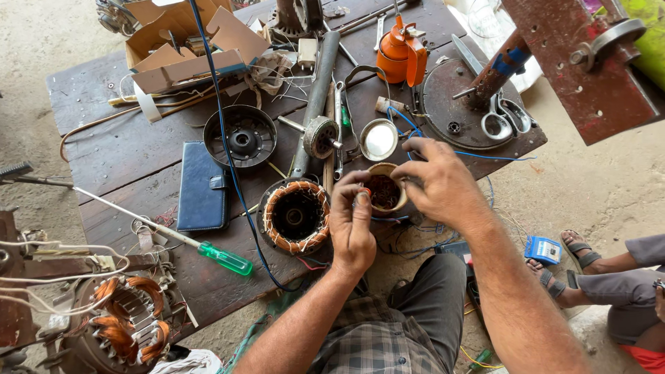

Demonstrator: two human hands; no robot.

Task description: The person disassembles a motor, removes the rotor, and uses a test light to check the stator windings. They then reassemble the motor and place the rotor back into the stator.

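At the far left, a large stator with copper coils sits off the edge of a dark wooden workbench, apparently set aside, while a green-handled screwdriver lies near the bench's front edge, within easy reach. A closed blue wallet case rests flat beside a smaller wound stator, parked just left of the work. The person's left hand comes up from below, thumb and fingertips pinched together at the rim of a small round tin full of tiny parts, as if picking one out. The right hand curls over the tin's far side, fingers clamped on its wall to steady it above the bench's near edge. The tin's shiny lid lies just behind, an orange oil can stands farther back, and scissors rest on a round plate at right.
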